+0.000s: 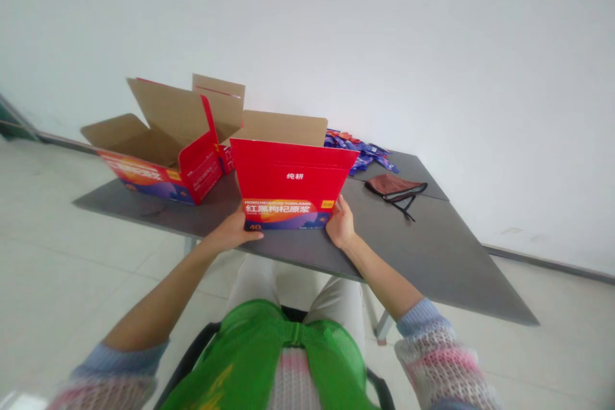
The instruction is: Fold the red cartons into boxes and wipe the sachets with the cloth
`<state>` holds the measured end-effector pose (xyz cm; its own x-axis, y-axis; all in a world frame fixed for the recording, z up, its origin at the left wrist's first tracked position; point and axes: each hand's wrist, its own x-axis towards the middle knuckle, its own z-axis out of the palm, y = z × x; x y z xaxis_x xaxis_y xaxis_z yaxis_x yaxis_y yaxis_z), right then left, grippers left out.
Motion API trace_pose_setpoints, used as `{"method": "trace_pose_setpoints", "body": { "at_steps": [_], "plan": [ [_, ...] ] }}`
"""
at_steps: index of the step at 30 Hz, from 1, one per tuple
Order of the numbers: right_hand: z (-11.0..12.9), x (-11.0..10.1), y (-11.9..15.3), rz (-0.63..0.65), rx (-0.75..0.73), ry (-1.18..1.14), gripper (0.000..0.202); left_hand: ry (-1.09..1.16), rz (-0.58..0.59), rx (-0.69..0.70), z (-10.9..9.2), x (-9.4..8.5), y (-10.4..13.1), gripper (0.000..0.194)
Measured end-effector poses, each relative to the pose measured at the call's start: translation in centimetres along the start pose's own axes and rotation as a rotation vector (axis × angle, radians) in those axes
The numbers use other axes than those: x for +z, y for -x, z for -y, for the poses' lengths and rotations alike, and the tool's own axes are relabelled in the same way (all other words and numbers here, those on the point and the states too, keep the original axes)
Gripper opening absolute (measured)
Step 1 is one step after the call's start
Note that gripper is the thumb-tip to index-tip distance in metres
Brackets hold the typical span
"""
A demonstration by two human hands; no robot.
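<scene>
Between my two hands stands a red printed cardboard box [295, 173], its top flaps raised and its printed front facing me. It is at the near edge of the grey table [389, 250]. My left hand [235, 230] grips the box's lower left corner, the thumb lying along the bottom edge. At the lower right side, my right hand [341, 224] is closed against the box, with part of its fingers hidden behind it. What lies inside the box cannot be seen.
To the left sits another open box [158, 166], with a further open box [221, 102] behind it. A heap of purple and red sachets [368, 152] lies at the back. Right of it is a brown cloth item with dark straps [396, 186]. A white wall stands behind the table.
</scene>
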<state>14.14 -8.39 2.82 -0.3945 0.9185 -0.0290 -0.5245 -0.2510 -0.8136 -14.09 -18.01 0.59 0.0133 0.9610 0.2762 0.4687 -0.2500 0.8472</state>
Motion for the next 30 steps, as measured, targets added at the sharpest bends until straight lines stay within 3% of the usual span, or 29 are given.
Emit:
{"method": "trace_pose_setpoints", "body": {
  "at_steps": [3, 5, 11, 15, 18, 24, 30],
  "plan": [
    [-0.8, 0.8, -0.3, -0.097, -0.063, -0.075, 0.032, -0.03, 0.001, -0.007, 0.2, -0.2, 0.5, 0.08],
    [-1.2, 1.1, -0.6, -0.092, -0.076, -0.091, 0.03, -0.018, -0.033, -0.062, 0.5, -0.7, 0.3, 0.074],
    [-2.1, 0.7, -0.9, 0.049, 0.043, -0.034, 0.039, 0.108, -0.033, -0.317, 1.5, -5.6, 0.3, 0.051],
    [-2.8, 1.0, -1.0, 0.155, 0.107, 0.03, 0.058, 0.024, -0.181, -0.333, 2.0, -8.1, 1.8, 0.049],
    [-3.2, 1.7, -2.1, 0.204, 0.074, 0.108, 0.065, -0.082, -0.28, -0.303, 2.2, -8.4, 3.1, 0.053],
    [-4.0, 2.9, -4.7, 0.246, -0.024, 0.198, 0.066, -0.601, -0.383, -0.308, 2.8, -7.9, 4.8, 0.044],
    [-3.6, 2.7, -4.4, 0.448, -0.081, 0.3, 0.061, -0.608, -0.473, -0.29, 4.0, -8.7, 5.1, 0.039]
  ]
}}
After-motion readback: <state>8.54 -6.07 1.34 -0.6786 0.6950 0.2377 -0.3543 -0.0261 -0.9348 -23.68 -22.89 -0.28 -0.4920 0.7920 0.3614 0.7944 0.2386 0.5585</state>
